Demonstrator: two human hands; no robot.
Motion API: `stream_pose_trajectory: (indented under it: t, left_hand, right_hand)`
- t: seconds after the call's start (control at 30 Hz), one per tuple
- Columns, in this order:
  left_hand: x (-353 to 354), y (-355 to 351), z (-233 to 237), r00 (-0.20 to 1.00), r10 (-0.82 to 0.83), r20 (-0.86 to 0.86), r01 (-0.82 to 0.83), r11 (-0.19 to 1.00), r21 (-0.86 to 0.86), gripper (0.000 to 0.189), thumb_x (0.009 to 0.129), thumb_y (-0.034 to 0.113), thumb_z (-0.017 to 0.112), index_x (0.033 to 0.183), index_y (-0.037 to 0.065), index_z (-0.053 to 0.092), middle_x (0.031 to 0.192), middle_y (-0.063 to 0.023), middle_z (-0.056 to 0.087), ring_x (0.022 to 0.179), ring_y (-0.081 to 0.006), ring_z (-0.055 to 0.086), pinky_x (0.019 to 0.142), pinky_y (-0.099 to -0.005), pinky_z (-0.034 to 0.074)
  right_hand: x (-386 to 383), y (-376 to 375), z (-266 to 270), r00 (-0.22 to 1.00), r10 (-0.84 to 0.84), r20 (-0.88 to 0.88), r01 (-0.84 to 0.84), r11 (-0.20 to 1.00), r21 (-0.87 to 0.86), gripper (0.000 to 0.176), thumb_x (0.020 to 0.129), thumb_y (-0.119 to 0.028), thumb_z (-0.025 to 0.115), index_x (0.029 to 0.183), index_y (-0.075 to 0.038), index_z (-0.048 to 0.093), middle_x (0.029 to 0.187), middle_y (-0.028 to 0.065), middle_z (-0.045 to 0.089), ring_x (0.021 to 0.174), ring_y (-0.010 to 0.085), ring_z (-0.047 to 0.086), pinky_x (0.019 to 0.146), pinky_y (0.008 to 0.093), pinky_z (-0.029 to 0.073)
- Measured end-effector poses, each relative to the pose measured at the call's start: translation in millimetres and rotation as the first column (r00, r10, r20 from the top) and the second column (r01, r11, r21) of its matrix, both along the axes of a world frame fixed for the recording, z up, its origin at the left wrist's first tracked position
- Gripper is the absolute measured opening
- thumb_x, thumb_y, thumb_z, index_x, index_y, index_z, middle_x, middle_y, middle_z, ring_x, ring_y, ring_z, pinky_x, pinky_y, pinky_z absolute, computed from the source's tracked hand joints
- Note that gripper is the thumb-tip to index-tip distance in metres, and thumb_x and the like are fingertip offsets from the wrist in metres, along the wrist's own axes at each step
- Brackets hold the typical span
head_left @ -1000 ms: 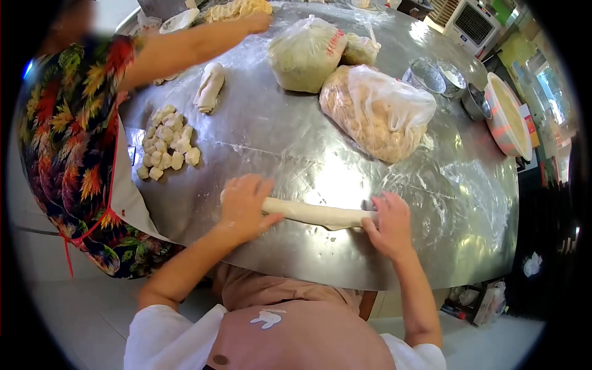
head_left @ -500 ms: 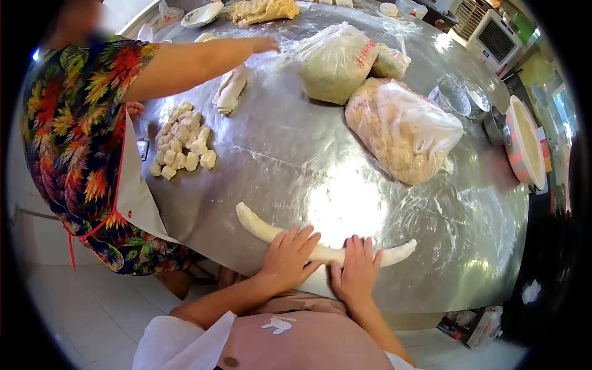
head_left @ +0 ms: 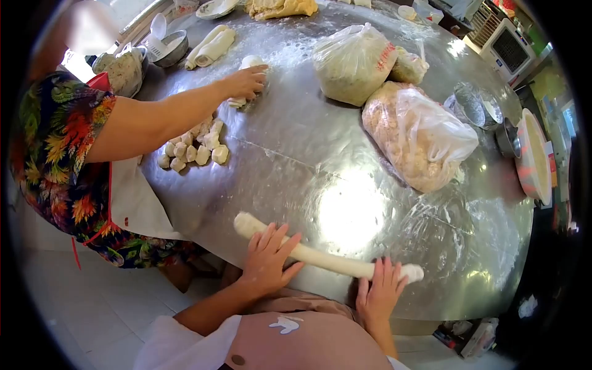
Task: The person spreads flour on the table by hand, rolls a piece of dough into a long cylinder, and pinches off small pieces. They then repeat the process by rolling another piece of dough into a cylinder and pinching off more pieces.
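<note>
A long pale roll of dough point(head_left: 333, 260) lies across the near edge of the metal table point(head_left: 277, 185). My left hand point(head_left: 267, 256) rests on it near its left end, fingers spread flat. Near the right end, my right hand point(head_left: 380, 291) lies on the dough with its fingers stretched out. Between my hands the middle of the roll shows. Further left, small cut dough pieces point(head_left: 202, 154) sit in a pile, partly under a co-worker's arm point(head_left: 166, 117). The co-worker's hand touches a folded dough strip point(head_left: 237, 102).
Bags of filling point(head_left: 354, 65) and of tan dough point(head_left: 419, 135) stand right of centre. Metal bowls point(head_left: 472, 105) and a large basin point(head_left: 534, 157) are at the right edge. More dough rolls point(head_left: 211, 46) and a bowl of flour point(head_left: 169, 49) lie at the back left.
My hands have moved apart along the dough, which now looks straighter. The co-worker's arm has come down and over the cut pieces, to the folded strip. The view has shifted slightly.
</note>
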State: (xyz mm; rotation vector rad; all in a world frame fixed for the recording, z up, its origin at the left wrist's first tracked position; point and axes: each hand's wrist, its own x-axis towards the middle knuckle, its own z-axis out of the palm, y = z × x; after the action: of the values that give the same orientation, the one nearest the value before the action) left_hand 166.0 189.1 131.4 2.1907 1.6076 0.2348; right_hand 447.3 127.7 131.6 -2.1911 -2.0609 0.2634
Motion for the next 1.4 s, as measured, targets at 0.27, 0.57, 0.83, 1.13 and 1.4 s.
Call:
stream_pose_trajectory:
  t: [0.27, 0.57, 0.83, 1.13, 1.4]
  left_hand:
    - [11.7, 129.7, -19.1, 0.969, 0.217, -0.121, -0.215, 0.976, 0.034, 0.072, 0.088, 0.054, 0.063, 0.147, 0.014, 0.05, 0.157, -0.0182, 0.038, 0.145, -0.0398, 0.034, 0.117, -0.0555, 0.026]
    - [-42.3, 11.0, -13.2, 0.997, 0.048, -0.052, -0.041, 0.99, 0.133, 0.077, 0.084, 0.046, 0.068, 0.142, -0.001, 0.049, 0.15, -0.0249, 0.045, 0.14, -0.0454, 0.039, 0.115, -0.0562, 0.026]
    - [-20.3, 84.9, -25.7, 0.942, 0.254, -0.22, -0.24, 0.967, 0.088, 0.091, 0.086, 0.058, 0.065, 0.15, -0.001, 0.039, 0.157, -0.024, 0.036, 0.146, -0.0401, 0.033, 0.118, -0.0539, 0.025]
    - [-33.2, 78.0, -22.2, 0.985, -0.032, -0.168, 0.038, 0.999, 0.03, 0.075, 0.09, 0.044, 0.063, 0.149, 0.005, 0.042, 0.154, -0.0166, 0.042, 0.143, -0.0349, 0.038, 0.117, -0.0537, 0.026]
    - [-23.8, 21.0, -25.1, 0.987, 0.098, -0.13, -0.07, 0.976, 0.205, 0.072, 0.083, 0.039, 0.07, 0.145, 0.007, 0.049, 0.152, -0.0162, 0.044, 0.139, -0.0372, 0.041, 0.111, -0.057, 0.03]
  right_hand:
    - [42.5, 135.9, 0.4, 0.94, -0.328, 0.098, 0.339, 0.932, -0.129, 0.068, 0.095, -0.046, 0.054, 0.144, 0.002, 0.046, 0.155, 0.0191, 0.04, 0.146, 0.0404, 0.031, 0.12, 0.061, 0.014]
    - [59.7, -27.8, -0.9, 0.995, -0.099, -0.01, 0.098, 0.995, -0.035, 0.064, 0.093, -0.032, 0.057, 0.144, 0.005, 0.043, 0.152, 0.0258, 0.041, 0.142, 0.0466, 0.035, 0.117, 0.0619, 0.02]
    - [81.2, 71.6, -28.0, 0.932, -0.358, 0.049, 0.36, 0.933, -0.024, 0.073, 0.094, -0.04, 0.056, 0.147, 0.007, 0.038, 0.156, 0.0275, 0.035, 0.146, 0.0412, 0.031, 0.12, 0.0558, 0.02]
    - [83.5, 40.9, -9.7, 0.999, -0.019, 0.035, 0.018, 0.999, 0.03, 0.06, 0.094, -0.029, 0.059, 0.143, 0.003, 0.045, 0.148, 0.0239, 0.046, 0.141, 0.0441, 0.037, 0.117, 0.0585, 0.024]
    - [65.7, -10.5, -19.7, 0.99, -0.137, 0.038, 0.133, 0.986, 0.097, 0.063, 0.089, -0.031, 0.062, 0.14, 0.004, 0.048, 0.149, 0.024, 0.047, 0.136, 0.0448, 0.043, 0.115, 0.0597, 0.027]
